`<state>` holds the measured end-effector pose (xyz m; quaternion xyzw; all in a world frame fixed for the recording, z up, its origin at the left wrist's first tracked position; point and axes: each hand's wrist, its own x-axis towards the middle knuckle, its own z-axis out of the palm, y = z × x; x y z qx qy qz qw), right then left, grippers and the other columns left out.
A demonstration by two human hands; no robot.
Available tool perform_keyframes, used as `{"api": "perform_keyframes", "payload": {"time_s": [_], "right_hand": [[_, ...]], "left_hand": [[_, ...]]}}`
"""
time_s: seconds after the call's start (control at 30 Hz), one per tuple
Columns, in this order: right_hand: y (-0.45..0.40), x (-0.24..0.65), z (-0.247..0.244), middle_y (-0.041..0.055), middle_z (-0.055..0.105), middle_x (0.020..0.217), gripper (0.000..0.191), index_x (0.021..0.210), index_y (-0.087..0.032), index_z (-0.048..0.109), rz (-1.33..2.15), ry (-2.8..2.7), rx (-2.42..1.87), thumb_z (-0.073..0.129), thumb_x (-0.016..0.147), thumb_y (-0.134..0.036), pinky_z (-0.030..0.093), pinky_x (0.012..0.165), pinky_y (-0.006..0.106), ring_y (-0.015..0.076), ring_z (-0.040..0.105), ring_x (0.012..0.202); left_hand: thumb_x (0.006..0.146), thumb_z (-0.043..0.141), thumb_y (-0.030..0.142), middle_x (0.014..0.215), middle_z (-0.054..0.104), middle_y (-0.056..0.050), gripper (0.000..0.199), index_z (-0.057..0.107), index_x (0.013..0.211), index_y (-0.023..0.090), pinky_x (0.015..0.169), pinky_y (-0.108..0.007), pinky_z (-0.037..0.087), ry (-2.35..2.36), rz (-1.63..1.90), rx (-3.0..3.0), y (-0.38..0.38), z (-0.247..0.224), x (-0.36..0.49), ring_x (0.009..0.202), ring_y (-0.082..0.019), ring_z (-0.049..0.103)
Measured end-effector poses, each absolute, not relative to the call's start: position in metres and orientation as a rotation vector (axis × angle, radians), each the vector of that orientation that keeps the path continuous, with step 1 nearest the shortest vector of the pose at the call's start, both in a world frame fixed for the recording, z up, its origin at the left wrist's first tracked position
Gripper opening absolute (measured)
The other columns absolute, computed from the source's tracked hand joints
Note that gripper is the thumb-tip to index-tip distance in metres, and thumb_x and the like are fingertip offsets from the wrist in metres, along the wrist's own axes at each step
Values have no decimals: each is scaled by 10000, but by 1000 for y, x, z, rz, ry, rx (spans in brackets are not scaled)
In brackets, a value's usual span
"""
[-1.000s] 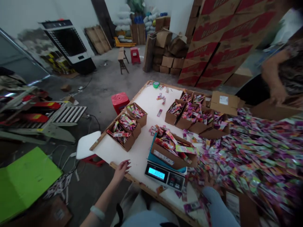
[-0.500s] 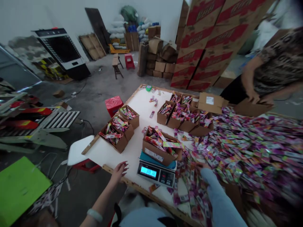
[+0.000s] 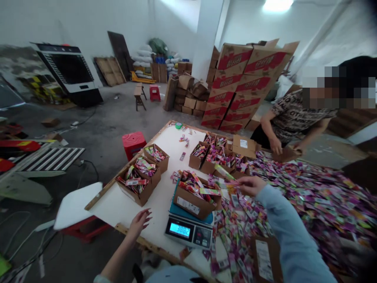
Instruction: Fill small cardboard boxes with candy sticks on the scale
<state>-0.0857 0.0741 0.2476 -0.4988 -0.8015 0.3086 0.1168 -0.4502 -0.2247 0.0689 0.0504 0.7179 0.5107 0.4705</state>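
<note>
My right hand (image 3: 250, 185) pinches a slim yellow-green packet (image 3: 223, 172), which points left above the table, close to an open carton (image 3: 188, 206). That carton is full of small colourful packets and sits tilted on a digital scale (image 3: 188, 232) with a lit blue display. My left hand (image 3: 141, 222) hovers near the table's front edge, left of the scale, fingers apart and nothing in them. Below and around my right hand spreads a large heap of loose purple, pink and green packets (image 3: 294, 196).
Filled cartons (image 3: 138, 192) stand on the table's left side, and more filled cartons (image 3: 213, 167) at its back. Across the heap a co-worker (image 3: 294, 122) handles a piece of cardboard (image 3: 285, 154). A red stool (image 3: 134, 143) stands beyond the left edge. A labelled carton (image 3: 265, 259) lies front right.
My right hand has risen from the heap with the yellow-green packet. My left hand has shifted slightly left and down. The view has tilted up, and the scale's digits differ.
</note>
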Motion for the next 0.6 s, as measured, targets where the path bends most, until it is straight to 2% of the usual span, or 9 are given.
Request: {"api": "perform_keyframes", "payload": {"time_s": [0.1,0.2,0.27,0.37,0.47,0.53,0.6], "right_hand": [[70,-161,266,31,735,823,229,877,-193,736,710,-2930,-1301,606,693,-237,487,784,286,190,645,811],[49,-229,240,58,725,907,197,890,-184,720,562,-3147,-1354,617,726,-148,468,845,284,182,636,887],[29,-258,212,53,707,901,150,899,-150,687,602,-3205,-1396,623,776,-207,497,817,316,170,640,854],[8,-274,183,25,670,921,222,930,-128,630,626,-3285,-1409,566,850,-325,520,791,363,148,633,840],[7,-266,181,43,686,883,145,870,-143,660,646,-3318,-1371,652,772,-250,513,758,320,149,633,806],[14,-255,192,57,701,855,183,865,-146,690,657,-3303,-1329,692,686,-179,493,709,290,177,636,781],[22,-240,205,74,702,890,218,892,-143,701,651,-3274,-1291,673,679,-177,474,716,289,200,632,811]], "left_hand": [[684,633,432,1092,667,-160,340,605,912,181,728,-333,495,1752,1264,79,-232,65,-456,893,-243,673],[678,633,448,1081,670,-147,355,608,916,186,714,-317,490,1735,1290,57,-242,61,-462,871,-226,674],[681,627,444,1072,670,-144,365,609,935,182,695,-304,485,1728,1326,49,-251,57,-466,855,-216,672],[669,633,431,1043,671,-149,377,613,938,167,664,-285,476,1739,1396,0,-268,50,-471,839,-211,667],[633,657,451,1000,682,-143,392,623,901,167,628,-279,466,1773,1402,-67,-282,43,-472,839,-229,667],[618,662,458,1001,682,-142,406,624,899,167,592,-268,451,1794,1382,-81,-287,40,-471,838,-236,666],[618,660,443,1024,675,-149,406,619,907,161,576,-257,439,1789,1375,-88,-287,40,-470,840,-232,663]]}}
